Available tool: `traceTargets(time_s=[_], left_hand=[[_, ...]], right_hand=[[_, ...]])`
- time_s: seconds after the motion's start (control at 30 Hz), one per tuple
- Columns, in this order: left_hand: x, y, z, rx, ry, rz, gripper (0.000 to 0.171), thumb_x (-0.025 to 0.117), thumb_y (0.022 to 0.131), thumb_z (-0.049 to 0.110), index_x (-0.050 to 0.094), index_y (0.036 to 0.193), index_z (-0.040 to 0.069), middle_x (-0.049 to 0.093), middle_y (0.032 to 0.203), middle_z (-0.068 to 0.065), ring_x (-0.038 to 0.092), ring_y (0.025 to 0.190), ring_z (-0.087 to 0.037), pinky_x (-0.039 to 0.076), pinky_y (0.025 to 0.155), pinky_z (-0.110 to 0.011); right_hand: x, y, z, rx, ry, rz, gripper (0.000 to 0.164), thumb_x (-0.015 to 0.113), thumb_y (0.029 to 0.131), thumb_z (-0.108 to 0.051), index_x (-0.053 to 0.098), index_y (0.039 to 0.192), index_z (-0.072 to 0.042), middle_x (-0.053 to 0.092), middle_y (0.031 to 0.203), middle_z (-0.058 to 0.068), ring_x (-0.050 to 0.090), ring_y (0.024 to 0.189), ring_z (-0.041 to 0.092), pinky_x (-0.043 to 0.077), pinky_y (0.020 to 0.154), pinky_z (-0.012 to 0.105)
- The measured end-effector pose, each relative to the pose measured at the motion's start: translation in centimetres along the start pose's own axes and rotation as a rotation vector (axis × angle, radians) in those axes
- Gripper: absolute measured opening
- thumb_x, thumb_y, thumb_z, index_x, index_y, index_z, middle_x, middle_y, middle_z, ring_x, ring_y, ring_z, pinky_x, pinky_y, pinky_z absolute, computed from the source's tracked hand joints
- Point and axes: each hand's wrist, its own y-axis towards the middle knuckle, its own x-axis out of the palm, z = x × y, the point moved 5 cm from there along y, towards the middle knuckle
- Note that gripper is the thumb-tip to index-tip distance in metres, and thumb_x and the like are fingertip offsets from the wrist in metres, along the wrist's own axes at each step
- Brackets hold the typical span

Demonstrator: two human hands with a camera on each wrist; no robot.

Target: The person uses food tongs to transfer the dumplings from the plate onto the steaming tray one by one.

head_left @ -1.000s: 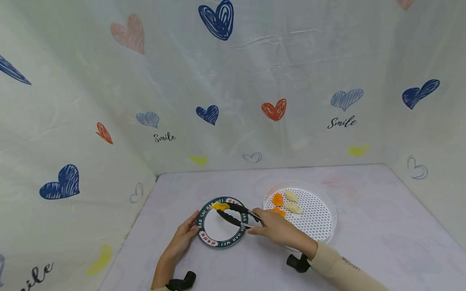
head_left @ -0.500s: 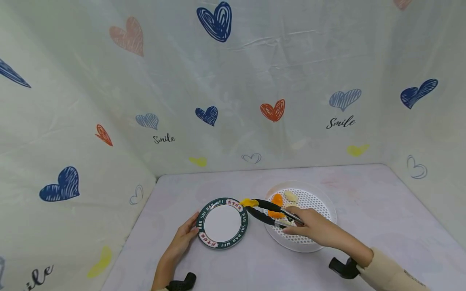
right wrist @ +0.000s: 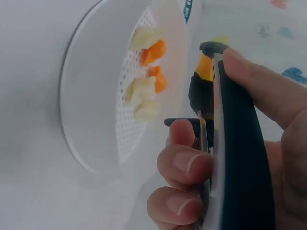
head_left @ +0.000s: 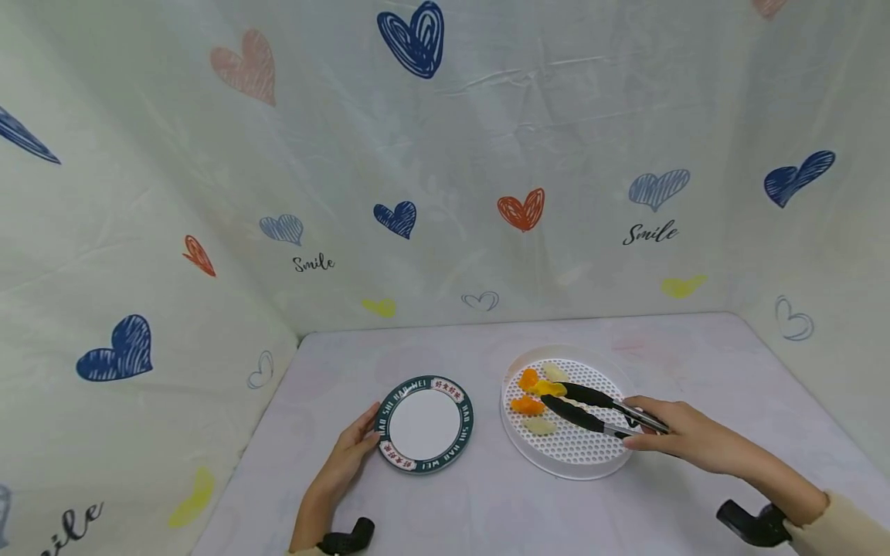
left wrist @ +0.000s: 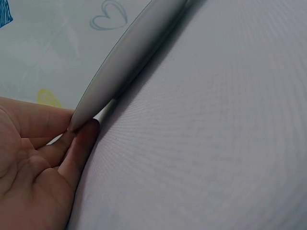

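My right hand point(head_left: 684, 436) grips a pair of black-tipped metal tongs point(head_left: 584, 394). Between the tong tips is a small yellow piece point(head_left: 549, 388), over the left part of a round white perforated tray point(head_left: 598, 469). Orange pieces point(head_left: 527, 405) and pale, dumpling-shaped pieces point(head_left: 538, 425) lie on that tray; the tongs hide part of them in the head view. On the left, my left hand point(head_left: 354, 444) pinches the edge of a round plate point(head_left: 424, 425) with a green patterned rim. The left wrist view shows the fingers point(left wrist: 86, 143) at the plate's edge.
Both plate and tray stand on a pale table point(head_left: 480, 510), with a gap between them. A white curtain point(head_left: 591, 116) printed with hearts encloses the back and sides. Each wrist wears a black camera point(head_left: 754, 523).
My right hand has carried the tongs and yellow piece rightward, from above the plate to above the tray. The left hand and plate have stayed in place.
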Motion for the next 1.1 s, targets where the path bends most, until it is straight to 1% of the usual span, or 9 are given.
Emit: traceTargets(time_s=[0.07, 0.2, 0.33, 0.5, 0.6, 0.67, 0.83, 1.0, 1.1], left_hand=[[0.0, 0.0, 0.1, 0.005, -0.004, -0.004, 0.055, 0.047, 0.101, -0.003, 0.029, 0.153, -0.006, 0.027, 0.160, -0.020, 0.018, 0.149, -0.036, 0.017, 0.116, -0.044], [0.0, -0.1, 0.2, 0.010, -0.028, -0.009, 0.055, 0.047, 0.101, -0.004, 0.028, 0.152, -0.007, 0.026, 0.160, -0.021, 0.017, 0.149, -0.036, 0.016, 0.117, -0.044], [-0.1, -0.1, 0.1, 0.000, -0.031, -0.002, 0.055, 0.047, 0.101, -0.004, 0.029, 0.152, -0.006, 0.026, 0.160, -0.020, 0.018, 0.149, -0.036, 0.017, 0.117, -0.044], [0.0, 0.1, -0.2, -0.015, -0.021, 0.004, 0.055, 0.048, 0.101, -0.002, 0.030, 0.153, -0.005, 0.027, 0.160, -0.018, 0.020, 0.149, -0.034, 0.018, 0.116, -0.042], [0.0, 0.2, -0.3, -0.008, -0.022, 0.003, 0.055, 0.048, 0.101, -0.003, 0.030, 0.153, -0.005, 0.027, 0.160, -0.018, 0.020, 0.149, -0.034, 0.019, 0.116, -0.042], [0.0, 0.2, -0.4, -0.011, -0.028, 0.004, 0.056, 0.048, 0.101, -0.003, 0.030, 0.153, -0.004, 0.027, 0.161, -0.017, 0.020, 0.149, -0.034, 0.018, 0.116, -0.042], [0.0, 0.2, -0.3, -0.013, -0.032, 0.005, 0.056, 0.047, 0.100, -0.004, 0.029, 0.153, -0.004, 0.026, 0.161, -0.018, 0.019, 0.149, -0.035, 0.017, 0.117, -0.044], [0.1, 0.1, -0.3, -0.016, -0.037, 0.008, 0.056, 0.047, 0.100, -0.004, 0.029, 0.153, -0.005, 0.026, 0.161, -0.018, 0.018, 0.149, -0.034, 0.018, 0.117, -0.043], [0.1, 0.1, -0.2, -0.013, -0.031, 0.006, 0.055, 0.047, 0.100, -0.004, 0.029, 0.153, -0.005, 0.026, 0.161, -0.019, 0.018, 0.149, -0.035, 0.018, 0.116, -0.043]], right_hand=[[-0.5, -0.3, 0.9, -0.014, -0.034, -0.007, 0.059, 0.067, 0.096, -0.027, 0.048, 0.137, 0.011, 0.046, 0.078, -0.002, 0.049, 0.082, 0.014, 0.039, 0.061, 0.026], [-1.5, -0.5, 2.6, -0.029, -0.064, -0.036, 0.059, 0.068, 0.095, -0.025, 0.048, 0.135, 0.012, 0.046, 0.077, -0.003, 0.047, 0.078, 0.007, 0.038, 0.059, 0.026], [-2.4, -0.3, 4.0, -0.035, -0.087, -0.093, 0.061, 0.069, 0.094, -0.025, 0.046, 0.135, 0.014, 0.051, 0.083, -0.002, 0.046, 0.079, 0.005, 0.040, 0.061, 0.026], [-3.2, 0.3, 4.7, -0.115, -0.084, -0.157, 0.059, 0.069, 0.094, -0.022, 0.046, 0.133, 0.016, 0.051, 0.082, -0.006, 0.045, 0.074, 0.001, 0.038, 0.058, 0.025], [-3.6, 0.8, 4.9, -0.135, -0.086, -0.180, 0.061, 0.070, 0.093, -0.023, 0.047, 0.133, 0.017, 0.049, 0.079, -0.009, 0.044, 0.072, 0.001, 0.035, 0.055, 0.025], [-3.8, 1.3, 4.9, -0.124, -0.079, -0.199, 0.062, 0.071, 0.092, -0.024, 0.047, 0.133, 0.016, 0.049, 0.079, -0.008, 0.045, 0.071, 0.003, 0.034, 0.055, 0.025], [-4.1, 2.3, 5.2, -0.054, -0.076, -0.239, 0.062, 0.074, 0.089, -0.022, 0.050, 0.134, 0.013, 0.050, 0.079, -0.004, 0.045, 0.071, 0.006, 0.035, 0.057, 0.025], [-4.2, 2.9, 5.4, -0.051, -0.081, -0.255, 0.060, 0.076, 0.087, -0.020, 0.053, 0.132, 0.011, 0.050, 0.078, -0.005, 0.044, 0.071, 0.005, 0.034, 0.059, 0.024], [-4.2, 3.1, 5.6, -0.024, -0.108, -0.252, 0.058, 0.077, 0.085, -0.020, 0.054, 0.131, 0.008, 0.049, 0.079, -0.004, 0.043, 0.072, 0.005, 0.034, 0.061, 0.025]])
